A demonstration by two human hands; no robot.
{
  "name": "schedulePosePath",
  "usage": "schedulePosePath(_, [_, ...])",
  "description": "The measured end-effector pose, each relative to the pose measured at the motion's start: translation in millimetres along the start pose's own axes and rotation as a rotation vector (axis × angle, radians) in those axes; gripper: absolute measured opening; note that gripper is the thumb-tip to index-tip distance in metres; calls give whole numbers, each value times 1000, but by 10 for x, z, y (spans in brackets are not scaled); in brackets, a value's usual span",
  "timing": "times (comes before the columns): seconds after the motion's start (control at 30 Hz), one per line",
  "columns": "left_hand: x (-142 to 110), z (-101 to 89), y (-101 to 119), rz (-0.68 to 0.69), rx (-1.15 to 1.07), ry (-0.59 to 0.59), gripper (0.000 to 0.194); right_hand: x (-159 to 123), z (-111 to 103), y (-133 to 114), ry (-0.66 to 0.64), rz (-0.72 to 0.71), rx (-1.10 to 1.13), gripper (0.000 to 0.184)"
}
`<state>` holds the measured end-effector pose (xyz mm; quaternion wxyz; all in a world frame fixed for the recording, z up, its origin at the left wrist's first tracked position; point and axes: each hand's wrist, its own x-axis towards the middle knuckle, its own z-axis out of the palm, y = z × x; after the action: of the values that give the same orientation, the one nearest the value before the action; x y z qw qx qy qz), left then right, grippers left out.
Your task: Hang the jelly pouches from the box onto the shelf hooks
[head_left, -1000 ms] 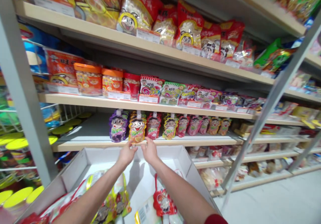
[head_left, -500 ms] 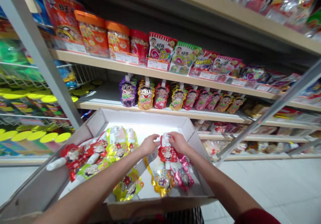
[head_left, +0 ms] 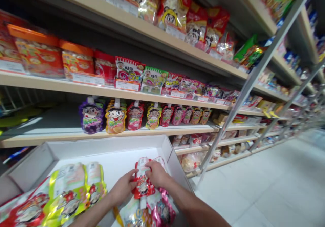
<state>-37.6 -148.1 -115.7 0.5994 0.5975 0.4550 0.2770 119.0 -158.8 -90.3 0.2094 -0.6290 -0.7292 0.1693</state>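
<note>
Both my hands hold a red spouted pouch [head_left: 142, 183] over the white cardboard box [head_left: 101, 149]. My left hand [head_left: 124, 189] grips its left side. At the pouch's top right, my right hand [head_left: 157, 173] has its fingers closed on it. Under it lie pink and yellow pouches [head_left: 159, 213]. More yellow-green and red pouches [head_left: 68, 193] lie at the box's left. On the shelf [head_left: 63, 135] above the box stands a row of pouches: purple [head_left: 90, 116], orange [head_left: 116, 117], red [head_left: 135, 116], then others.
Upper shelves carry orange-lidded jars [head_left: 76, 62], small candy bags [head_left: 129, 71] and large red snack bags [head_left: 175, 12]. A grey metal upright [head_left: 241, 98] slants at the right. The tiled aisle floor [head_left: 266, 186] runs off to the right.
My hands came down from the shelf's pouch row into the box and took hold of the red pouch. The view has since swung up and to the right.
</note>
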Motion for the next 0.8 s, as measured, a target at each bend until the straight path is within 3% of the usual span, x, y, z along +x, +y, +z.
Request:
schedulePosePath(0.23, [-38, -114, 215, -84, -343, 132, 30, 141, 154, 43, 118, 201, 408, 33])
schedulePosePath(0.33, [-40, -204, 289, -95, -415, 190, 24, 168, 178, 34, 86, 279, 558, 32])
schedulePosePath(0.47, [-88, -267, 369, -6, -401, 237, 25, 127, 125, -51, 41, 259, 735, 27])
schedulePosePath(0.6, [-121, -300, 411, 41, -473, 180, 30, 123, 40, -139, 51, 134, 853, 22])
schedulePosePath(0.8, [-42, -334, 393, 91, -484, 226, 28, 221, 20, -168, 16, 204, 878, 23])
